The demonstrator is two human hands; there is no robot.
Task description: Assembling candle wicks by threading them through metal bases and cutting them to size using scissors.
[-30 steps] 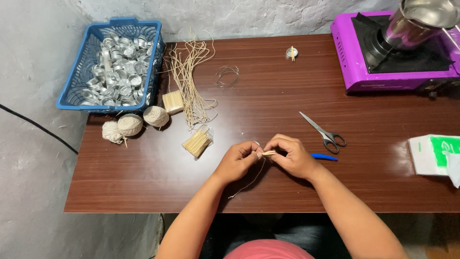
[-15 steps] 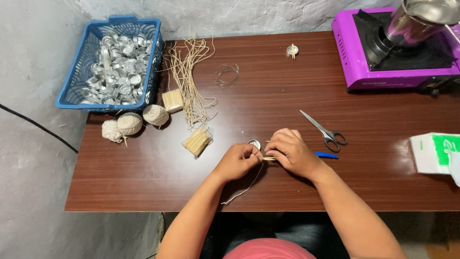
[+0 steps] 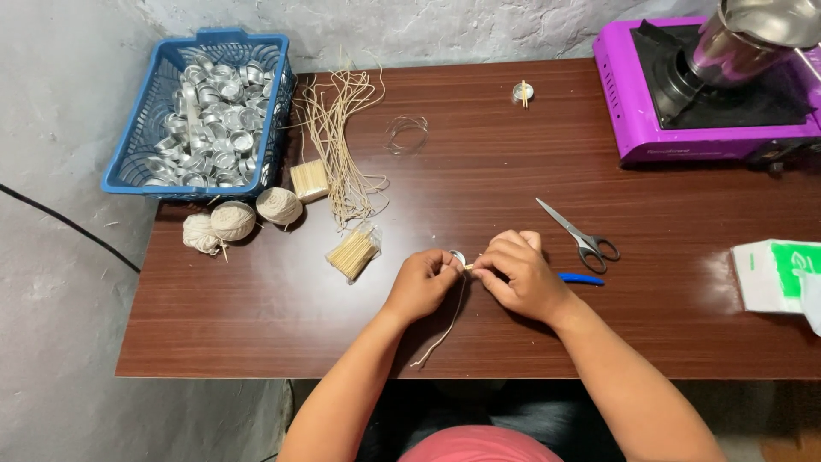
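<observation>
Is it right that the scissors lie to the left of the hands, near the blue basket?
No. The head view shows the scissors lying to the right of the hands, toward the purple stove. The blue basket is far on the other side.

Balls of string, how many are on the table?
3, all at the table's left end, in front of the blue basket: one nearest the basket, one beside it, one at the edge. None seems hidden.

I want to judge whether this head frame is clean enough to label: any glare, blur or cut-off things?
Head view: sharp overall; soft glare on the table beside the white and green packet; the metal pot is cropped by the top edge; the hands, left hand and right hand, hide most of the small metal cup.
</observation>
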